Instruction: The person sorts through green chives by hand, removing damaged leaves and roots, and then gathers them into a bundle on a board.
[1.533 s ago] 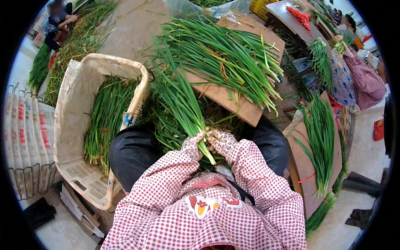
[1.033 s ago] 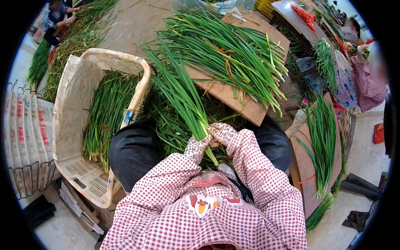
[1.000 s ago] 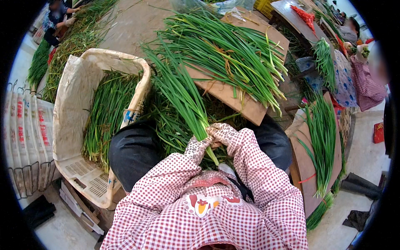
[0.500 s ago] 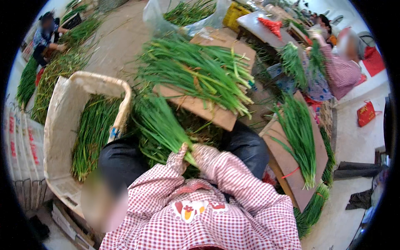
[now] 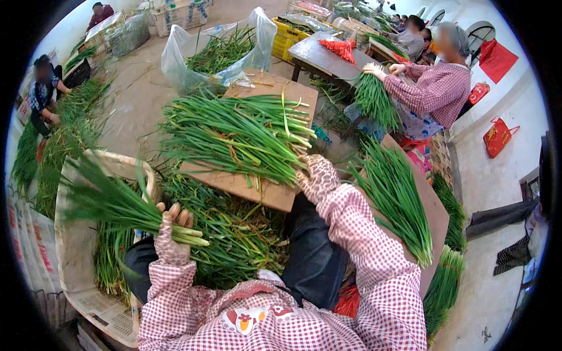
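My left hand (image 5: 174,233), in a patterned half-finger glove, is closed round a bunch of green chives (image 5: 126,203). Their pale stem ends stick out to the right of it, while the leaves spread left over a white basket (image 5: 157,186). My right hand (image 5: 319,175) pinches stems at the near right corner of a large pile of chives (image 5: 234,131). This pile lies on a brown board (image 5: 269,197) in front of me. Loose greens (image 5: 231,234) are heaped below the board, between my knees.
Another bunch of chives (image 5: 398,199) lies on a second board (image 5: 436,219) at my right. Tied bundles (image 5: 443,286) stand beside it. A clear plastic bag (image 5: 175,58) of greens is farther off. Across a grey table (image 5: 328,55), a person (image 5: 430,88) handles a bunch.
My hands have parted. The left has carried the bunch left, over the basket; the right has let go of it and reached forward to the pile. The view has shifted right.
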The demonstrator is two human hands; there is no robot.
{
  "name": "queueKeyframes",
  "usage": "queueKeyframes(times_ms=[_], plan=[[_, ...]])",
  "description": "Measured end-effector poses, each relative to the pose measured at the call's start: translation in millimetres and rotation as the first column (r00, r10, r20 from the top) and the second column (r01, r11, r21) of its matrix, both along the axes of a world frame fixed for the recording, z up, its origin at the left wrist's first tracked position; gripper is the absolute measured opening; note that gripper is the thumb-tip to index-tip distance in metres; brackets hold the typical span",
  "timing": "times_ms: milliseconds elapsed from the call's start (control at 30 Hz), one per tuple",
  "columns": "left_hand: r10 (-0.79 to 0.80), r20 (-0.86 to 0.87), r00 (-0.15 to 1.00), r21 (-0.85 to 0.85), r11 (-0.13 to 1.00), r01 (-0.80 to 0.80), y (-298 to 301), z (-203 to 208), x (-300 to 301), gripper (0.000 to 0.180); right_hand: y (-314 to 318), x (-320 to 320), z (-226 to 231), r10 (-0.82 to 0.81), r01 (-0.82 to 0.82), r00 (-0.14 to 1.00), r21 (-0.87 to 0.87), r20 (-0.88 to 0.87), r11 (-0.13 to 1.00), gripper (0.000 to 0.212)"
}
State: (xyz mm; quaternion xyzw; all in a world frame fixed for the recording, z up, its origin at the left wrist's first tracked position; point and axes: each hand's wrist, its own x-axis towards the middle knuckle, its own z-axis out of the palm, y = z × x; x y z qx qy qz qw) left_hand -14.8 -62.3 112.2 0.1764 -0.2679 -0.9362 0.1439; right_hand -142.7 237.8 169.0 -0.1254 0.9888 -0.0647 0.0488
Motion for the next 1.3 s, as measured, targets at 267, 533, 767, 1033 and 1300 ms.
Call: queueKeyframes(times_ms=[267,533,767,1033,1300], plan=[[-0.148,-0.073,0.986,0.267,0.95,0.163,19.2,-50.6,10.2,0.03,15.0,-82.9,-22.3,-0.114,0.1,0.959,0.068,0.259,0.993,0.025],[-0.092,-0.037,0.995,0.356,0.929,0.099,7.0,-69.9,7.4,0.025,24.9,-82.0,44.6,-0.236,0.396,0.889,-0.403,0.393,0.825,0.023],[-0.121,-0.022,0.992,0.418,0.9,0.12,9.1,-67.9,4.6,0.02,47.5,-80.6,121.4,-0.351,0.574,0.79,-0.405,0.503,0.711,0.023],[-0.041,0.037,0.998,0.463,0.886,0.019,6.5,-54.8,5.7,0.023,48.9,-69.8,234.7,-0.341,0.332,0.933,-0.638,0.114,0.695,0.029],[-0.178,0.167,0.97,0.222,0.965,0.138,29.4,-7.4,19.8,0.037,-17.3,-25.2,90.1,0.157,-0.306,0.912,-0.372,-0.38,0.876,0.039]])
